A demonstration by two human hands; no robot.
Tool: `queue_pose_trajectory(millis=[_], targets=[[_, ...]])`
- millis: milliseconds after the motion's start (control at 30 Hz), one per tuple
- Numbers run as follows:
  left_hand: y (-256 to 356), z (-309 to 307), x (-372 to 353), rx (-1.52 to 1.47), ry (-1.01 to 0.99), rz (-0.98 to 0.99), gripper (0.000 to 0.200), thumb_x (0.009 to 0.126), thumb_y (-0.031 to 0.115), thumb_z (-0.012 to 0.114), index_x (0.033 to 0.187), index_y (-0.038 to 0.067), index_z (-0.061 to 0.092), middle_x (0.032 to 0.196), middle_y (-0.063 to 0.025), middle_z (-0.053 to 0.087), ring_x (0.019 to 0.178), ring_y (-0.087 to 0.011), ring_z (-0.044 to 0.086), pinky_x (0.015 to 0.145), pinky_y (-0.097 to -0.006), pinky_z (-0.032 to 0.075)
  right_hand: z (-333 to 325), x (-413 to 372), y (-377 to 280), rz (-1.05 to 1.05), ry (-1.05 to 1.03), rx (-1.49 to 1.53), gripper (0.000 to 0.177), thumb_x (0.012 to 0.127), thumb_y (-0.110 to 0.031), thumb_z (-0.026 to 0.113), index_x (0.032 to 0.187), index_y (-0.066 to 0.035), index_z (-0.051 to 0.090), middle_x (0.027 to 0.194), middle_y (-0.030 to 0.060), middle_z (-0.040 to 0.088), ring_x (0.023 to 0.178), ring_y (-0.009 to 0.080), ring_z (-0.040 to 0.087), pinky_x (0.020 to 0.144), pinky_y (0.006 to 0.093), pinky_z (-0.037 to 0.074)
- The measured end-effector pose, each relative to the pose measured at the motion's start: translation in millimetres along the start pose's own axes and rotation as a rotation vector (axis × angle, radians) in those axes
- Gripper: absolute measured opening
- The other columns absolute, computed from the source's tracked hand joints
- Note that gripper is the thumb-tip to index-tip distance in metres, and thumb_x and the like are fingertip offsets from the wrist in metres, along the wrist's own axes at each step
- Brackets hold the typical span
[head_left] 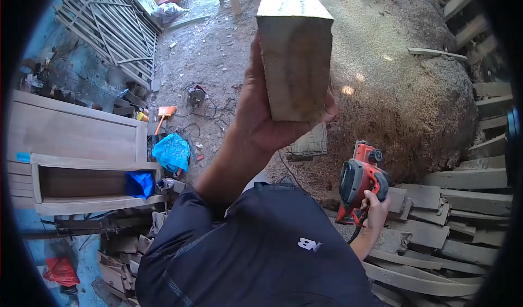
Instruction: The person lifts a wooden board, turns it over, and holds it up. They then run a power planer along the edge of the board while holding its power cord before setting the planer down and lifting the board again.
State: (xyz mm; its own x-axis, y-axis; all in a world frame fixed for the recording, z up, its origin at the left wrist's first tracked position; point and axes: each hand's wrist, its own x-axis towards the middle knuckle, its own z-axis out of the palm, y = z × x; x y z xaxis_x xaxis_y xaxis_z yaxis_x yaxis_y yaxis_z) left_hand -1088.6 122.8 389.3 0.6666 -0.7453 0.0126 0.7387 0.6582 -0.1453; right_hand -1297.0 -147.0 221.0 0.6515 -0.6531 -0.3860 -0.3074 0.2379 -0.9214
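Observation:
My left hand point(261, 116) is raised close to the camera and grips the end of a thick pale wooden beam point(297, 51), which points away from me. Its dark blue sleeve point(256, 247) fills the lower middle of the view. Lower right, my right hand point(376, 211) holds a red and black electric planer point(359, 179) by its handle, hanging down over a stack of wooden offcuts. The two hands are apart.
A big mound of sawdust point(403, 89) lies ahead on the right. Rough planks point(457, 198) are stacked at the right. On the left stand a wooden cabinet frame point(81, 165), a blue bag point(171, 152), a brush point(163, 113) and a lattice panel point(114, 23).

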Motion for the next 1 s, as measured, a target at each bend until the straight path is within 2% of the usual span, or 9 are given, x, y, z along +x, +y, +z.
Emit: queue_pose_trajectory(millis=[100, 167, 233, 300, 367, 467, 700, 867, 1000], targets=[[2.0, -0.2, 4.6, 0.024, 0.007, -0.011, 0.067, 0.094, 0.066, 0.05, 0.132, 0.012, 0.057, 0.118, -0.0124, 0.067, 0.101, -0.0348, 0.068, 0.081, -0.0598, 0.054, -2.2, -0.3, 5.8, 0.021, 0.055, -0.009, 0.022, 0.077, -0.004, 0.071, 0.093, -0.001, 0.057, 0.07, 0.004, 0.057, 0.05, 0.0128, 0.053, 0.047, 0.0282, 0.042], [1.1, -0.9, 5.1, -0.001, 0.011, -0.025, 0.068, 0.09, 0.065, 0.057, 0.131, 0.01, 0.058, 0.115, -0.0139, 0.066, 0.103, -0.0319, 0.066, 0.087, -0.0558, 0.051, -6.3, 1.6, 13.3, 0.035, 0.101, -0.014, 0.022, 0.077, -0.004, 0.07, 0.093, -0.001, 0.057, 0.07, 0.0042, 0.057, 0.05, 0.0128, 0.053, 0.047, 0.0284, 0.042], [-1.1, 0.3, 4.6, -0.022, 0.023, -0.031, 0.067, 0.088, 0.062, 0.061, 0.13, 0.01, 0.059, 0.114, -0.0141, 0.065, 0.104, -0.0298, 0.064, 0.089, -0.0527, 0.049, -11.8, 4.9, 21.0, 0.035, 0.046, -0.038, 0.033, 0.078, -0.004, 0.07, 0.106, 0.001, 0.054, 0.07, 0.0042, 0.057, 0.049, 0.0121, 0.051, 0.044, 0.028, 0.041], [-3.5, 3.7, 5.1, -0.038, 0.036, -0.04, 0.065, 0.086, 0.06, 0.065, 0.128, 0.01, 0.06, 0.113, -0.0142, 0.064, 0.105, -0.0278, 0.061, 0.092, -0.0497, 0.047, -11.9, 3.0, 22.7, 0.042, 0.068, -0.031, 0.03, 0.078, -0.004, 0.07, 0.103, 0.001, 0.054, 0.069, 0.004, 0.057, 0.049, 0.0119, 0.051, 0.044, 0.0279, 0.041], [-6.6, 7.4, 5.9, 0.009, 0.009, -0.012, 0.058, 0.079, 0.016, 0.077, 0.124, -0.003, 0.045, 0.111, -0.01, 0.05, 0.108, -0.0212, 0.058, 0.095, -0.0379, 0.044, -11.8, 2.4, 24.8, 0.054, 0.094, -0.022, 0.027, 0.078, -0.003, 0.07, 0.1, 0.0, 0.055, 0.069, 0.0038, 0.057, 0.048, 0.0117, 0.051, 0.044, 0.0278, 0.041], [-8.8, 12.4, 8.5, 0.004, 0.048, -0.013, 0.056, 0.078, 0.017, 0.077, 0.121, -0.002, 0.046, 0.109, -0.0092, 0.049, 0.107, -0.0211, 0.058, 0.095, -0.0384, 0.044, -14.0, 3.9, 28.5, 0.055, 0.059, -0.048, 0.017, 0.078, -0.003, 0.069, 0.091, -0.001, 0.058, 0.065, 0.0024, 0.056, 0.047, 0.0111, 0.05, 0.043, 0.0266, 0.04], [-11.8, 13.3, 11.0, 0.001, 0.073, -0.02, 0.058, 0.076, 0.017, 0.08, 0.12, -0.001, 0.047, 0.109, -0.0089, 0.05, 0.106, -0.0214, 0.059, 0.094, -0.0389, 0.045, -10.7, 2.8, 31.8, 0.091, 0.065, -0.037, 0.017, 0.077, -0.003, 0.068, 0.091, -0.002, 0.059, 0.065, 0.002, 0.056, 0.047, 0.0105, 0.05, 0.043, 0.0266, 0.04], [-10.0, 12.9, 12.6, -0.005, 0.064, -0.049, 0.063, 0.07, 0.011, 0.083, 0.121, -0.001, 0.047, 0.11, -0.0091, 0.05, 0.109, -0.0227, 0.059, 0.095, -0.0397, 0.046, -9.0, 5.3, 38.4, 0.108, 0.084, -0.052, 0.03, 0.076, -0.005, 0.07, 0.104, 0.001, 0.059, 0.071, 0.0015, 0.056, 0.053, 0.0099, 0.051, 0.047, 0.0262, 0.041], [-12.9, 14.6, 9.8, -0.012, 0.065, -0.041, 0.067, 0.068, 0.01, 0.083, 0.122, -0.001, 0.045, 0.11, -0.0094, 0.05, 0.108, -0.0237, 0.06, 0.095, -0.0402, 0.046, -4.6, 4.4, 33.0, 0.123, 0.069, -0.048, 0.032, 0.076, -0.005, 0.07, 0.105, 0.001, 0.06, 0.07, 0.001, 0.056, 0.052, 0.0096, 0.051, 0.047, 0.0262, 0.041]])
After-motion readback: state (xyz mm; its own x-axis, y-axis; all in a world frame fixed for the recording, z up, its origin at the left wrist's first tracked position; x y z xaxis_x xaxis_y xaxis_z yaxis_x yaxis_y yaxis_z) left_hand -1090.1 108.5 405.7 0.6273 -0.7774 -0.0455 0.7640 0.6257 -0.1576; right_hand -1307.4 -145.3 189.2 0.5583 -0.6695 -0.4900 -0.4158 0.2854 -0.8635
